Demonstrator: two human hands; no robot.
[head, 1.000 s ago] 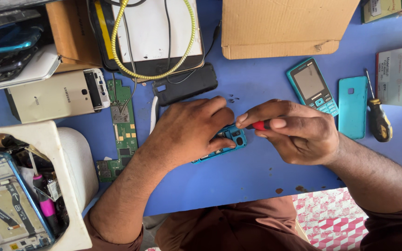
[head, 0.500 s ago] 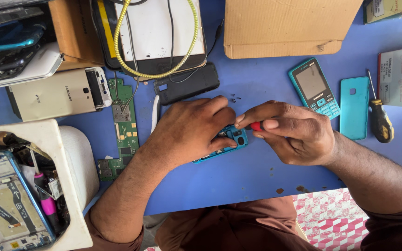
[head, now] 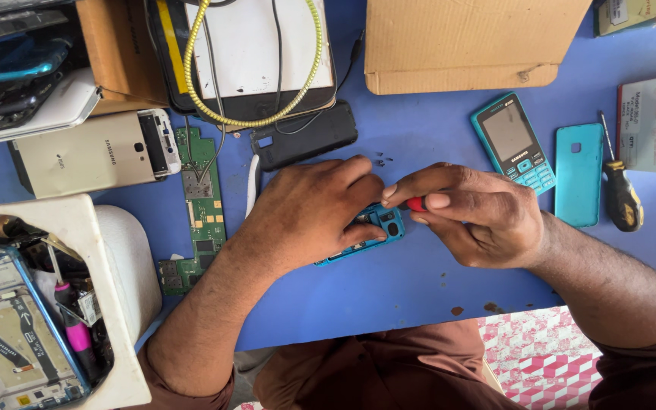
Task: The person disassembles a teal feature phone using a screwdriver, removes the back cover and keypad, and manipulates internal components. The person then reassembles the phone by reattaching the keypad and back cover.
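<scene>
Teal phone chassis [head: 370, 231] sat flat on the blue table [head: 419, 281], near centre, mostly covered by the left hand [head: 309, 216], which was pressed down on it with fingers curled over its top edge, pinning it. Right hand [head: 480, 216] just beside it, thumb and forefinger pinched on a red-handled screwdriver [head: 416, 203]; tip met the chassis at its upper right corner (tip itself hidden by the fingers, so can't tell exactly what it touched). A few tiny dark screws [head: 380, 161] lay loose on the table just above the hands. Black back cover [head: 305, 138] lay above the left hand, close to it. Left of the forearm: a long green circuit board [head: 195, 205], upright in view, and a gold smartphone [head: 93, 152] face down beside it. Above those, a white tablet-like device [head: 260, 53] with a yellow braided cable [head: 256, 114] looped over it. Cardboard box [head: 465, 42] at top centre. Right of the right hand: a teal keypad phone [head: 512, 142], then a teal rear cover [head: 578, 175], then a black-and-yellow screwdriver [head: 620, 193], well apart from the hands. White tray [head: 115, 258] at lower left held a stripped phone frame [head: 9, 342] and a pink-handled tool [head: 74, 330].
</scene>
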